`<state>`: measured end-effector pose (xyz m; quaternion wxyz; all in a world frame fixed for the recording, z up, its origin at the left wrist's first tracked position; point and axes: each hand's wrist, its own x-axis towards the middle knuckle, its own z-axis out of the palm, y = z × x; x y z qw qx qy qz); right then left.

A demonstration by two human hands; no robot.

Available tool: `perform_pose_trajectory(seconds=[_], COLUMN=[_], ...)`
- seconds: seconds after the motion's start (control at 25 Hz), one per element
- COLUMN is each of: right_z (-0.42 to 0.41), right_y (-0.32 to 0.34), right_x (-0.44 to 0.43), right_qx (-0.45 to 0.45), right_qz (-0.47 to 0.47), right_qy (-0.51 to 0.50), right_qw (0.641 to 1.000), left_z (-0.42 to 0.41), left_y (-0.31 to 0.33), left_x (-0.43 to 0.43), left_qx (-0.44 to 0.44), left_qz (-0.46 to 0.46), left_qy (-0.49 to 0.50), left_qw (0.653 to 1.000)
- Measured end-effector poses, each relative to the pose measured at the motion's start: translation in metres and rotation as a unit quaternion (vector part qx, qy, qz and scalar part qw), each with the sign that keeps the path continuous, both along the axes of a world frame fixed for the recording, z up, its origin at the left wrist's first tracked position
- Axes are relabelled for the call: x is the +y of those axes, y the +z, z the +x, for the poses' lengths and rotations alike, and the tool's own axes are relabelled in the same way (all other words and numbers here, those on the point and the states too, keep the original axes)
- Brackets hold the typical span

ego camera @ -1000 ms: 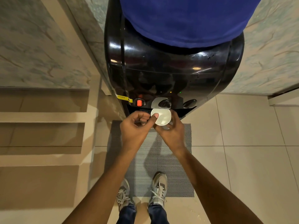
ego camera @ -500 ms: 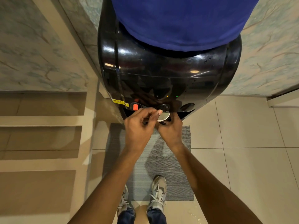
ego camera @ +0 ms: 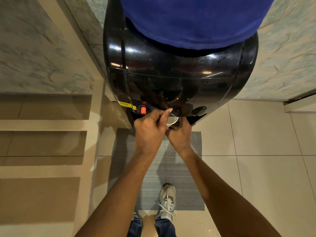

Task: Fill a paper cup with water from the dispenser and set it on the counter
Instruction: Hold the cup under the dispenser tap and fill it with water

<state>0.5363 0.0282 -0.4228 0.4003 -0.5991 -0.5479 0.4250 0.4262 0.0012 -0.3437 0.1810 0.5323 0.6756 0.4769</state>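
We see the right hand (ego camera: 179, 135) wrapped under & around the paper cup (ego camera: 172, 120), fingers closed on its side, holding it up w/ the rim tucked beneath the middle tap of the dispenser (ego camera: 179, 74). Left hand (ego camera: 150, 132) curled beside it, touching the cup's near edge, thumb (ego camera: 168, 111) stretched fwd to the tap area above the rim; can't tell if it actually presses anything. Cup interior looks greyish, fill level unclear. Red tap (ego camera: 143, 109) sits just left of the hands, dark tap (ego camera: 198, 110) to the right. Blue bottle (ego camera: 196, 21) tops the black body. Below: grey mat (ego camera: 186, 168) on tiled floor, one sneaker (ego camera: 167, 200) on it.
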Motion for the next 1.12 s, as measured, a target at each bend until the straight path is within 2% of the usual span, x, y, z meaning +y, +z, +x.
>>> perform_pose_trajectory(seconds=[0.28,1.12], right_z=[0.001,0.0], right_y=[-0.012,-0.009], right_x=[0.003,-0.001], right_qx=[-0.011,-0.021], right_qz=[0.007,0.019], right_qy=[-0.007,-0.007], right_qw=[1.0,1.0], left_z=[-0.001,-0.003], left_y=[0.001,0.005], left_x=[0.002,0.004], left_qx=[0.068,0.078], left_qz=[-0.01,-0.011], left_qy=[-0.004,-0.011], left_qw=[0.998,0.997])
